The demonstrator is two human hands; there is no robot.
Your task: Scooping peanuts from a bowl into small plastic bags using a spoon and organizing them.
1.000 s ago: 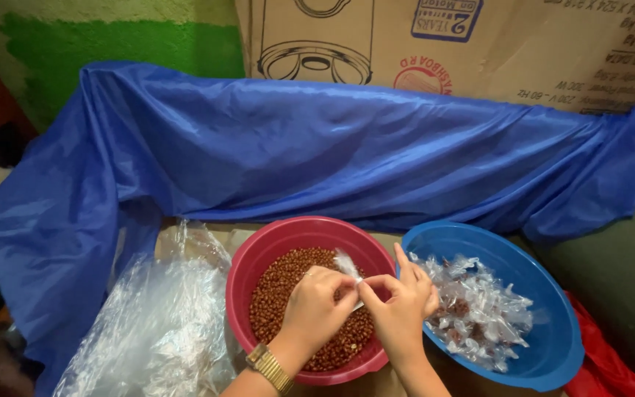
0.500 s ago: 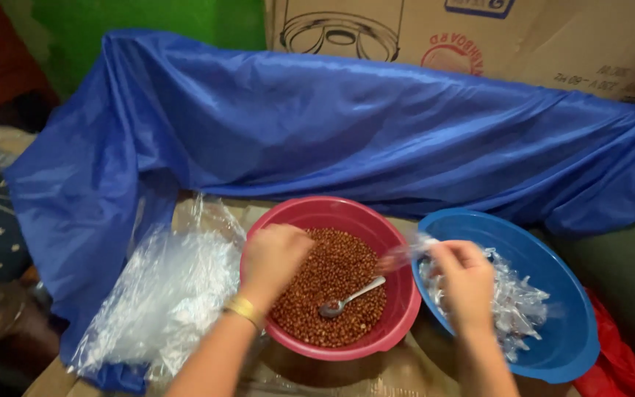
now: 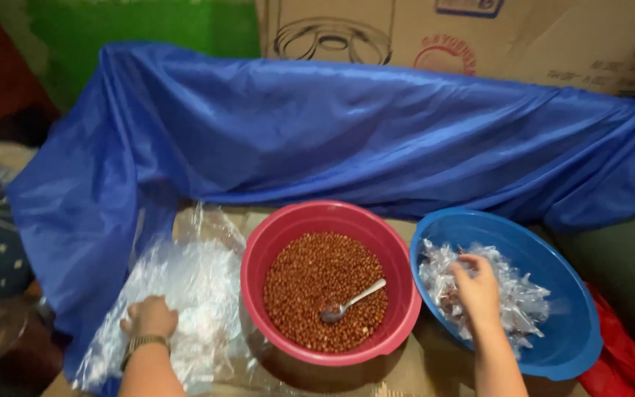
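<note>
Now left hand [image 3: 150, 317] presses, seemingly curled, on clear bags [image 3: 185, 294]; right hand [image 3: 477, 292] fingers rest loosely on packets [image 3: 516, 301].

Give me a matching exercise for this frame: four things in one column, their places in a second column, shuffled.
1. spoon
2. left hand
3. right hand
4. cardboard box

A. over the filled packets in the blue bowl
B. on the clear plastic bags
C. behind the blue sheet
D. lying in the nuts in the red bowl

Pairs: 1-D, 2-B, 3-A, 4-C.
</note>
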